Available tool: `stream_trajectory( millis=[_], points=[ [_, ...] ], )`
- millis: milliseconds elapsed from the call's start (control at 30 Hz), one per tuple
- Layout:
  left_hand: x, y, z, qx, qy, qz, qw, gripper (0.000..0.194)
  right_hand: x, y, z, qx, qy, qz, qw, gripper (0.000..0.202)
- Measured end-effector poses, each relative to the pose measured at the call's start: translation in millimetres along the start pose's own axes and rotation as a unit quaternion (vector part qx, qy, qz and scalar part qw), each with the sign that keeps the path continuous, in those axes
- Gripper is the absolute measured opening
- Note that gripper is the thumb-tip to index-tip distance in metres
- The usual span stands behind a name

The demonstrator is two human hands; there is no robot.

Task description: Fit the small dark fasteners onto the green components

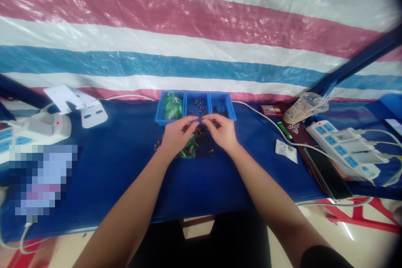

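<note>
My left hand (177,135) and my right hand (223,133) face each other over the front edge of a blue three-part tray (159,111). Thumb and forefinger are pinched on both hands, their tips nearly meeting; whatever lies between them is too small to make out. Below the hands, small dark metal-looking parts (203,141) lie scattered on the table, around a green plastic bag (189,151). In the tray, another green bag (172,106) fills the left compartment, small brass-and-dark parts (199,104) sit in the middle one, and dark pieces (220,108) in the right one.
On the right stand a power strip (341,150) with chargers, a black phone (328,173), a tilted plastic cup (301,109) and a small white packet (286,151). Left are another power strip (34,130), a white stand (92,113) and a blurred-out device (47,182). Striped sheeting (201,42) hangs behind.
</note>
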State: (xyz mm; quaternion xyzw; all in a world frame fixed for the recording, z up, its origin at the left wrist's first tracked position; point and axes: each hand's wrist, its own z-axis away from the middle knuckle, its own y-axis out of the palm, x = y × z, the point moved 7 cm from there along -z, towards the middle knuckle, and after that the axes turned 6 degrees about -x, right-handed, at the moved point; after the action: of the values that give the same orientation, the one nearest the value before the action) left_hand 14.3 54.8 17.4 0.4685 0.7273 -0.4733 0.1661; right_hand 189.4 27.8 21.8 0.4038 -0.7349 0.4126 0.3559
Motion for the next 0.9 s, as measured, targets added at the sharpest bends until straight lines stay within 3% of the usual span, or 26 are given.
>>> stream_trajectory(
  millis=[233,467,567,767,900],
  points=[
    [-5,2.2,1,0.012,0.033,-0.012,0.999,0.027,12,3,0,0.029,-0.017,-0.092,0.995,0.017],
    [-3,0.7,0,0.005,0.013,-0.011,1.0,0.024,-7,12,-2,0.052,0.097,-0.214,0.971,0.034],
    [-5,-0.3,0,0.004,0.016,-0.027,1.0,0.023,-12,3,-7,0.002,0.099,-0.195,0.976,0.036],
    [-6,-3.3,0,-0.016,0.01,-0.034,0.999,0.02,-19,-38,-17,-0.158,0.072,-0.087,0.981,0.032],
    [-5,-3.5,0,-0.022,0.012,-0.031,0.999,0.021,-32,-45,-22,-0.158,0.111,-0.066,0.979,0.036]
  ],
)
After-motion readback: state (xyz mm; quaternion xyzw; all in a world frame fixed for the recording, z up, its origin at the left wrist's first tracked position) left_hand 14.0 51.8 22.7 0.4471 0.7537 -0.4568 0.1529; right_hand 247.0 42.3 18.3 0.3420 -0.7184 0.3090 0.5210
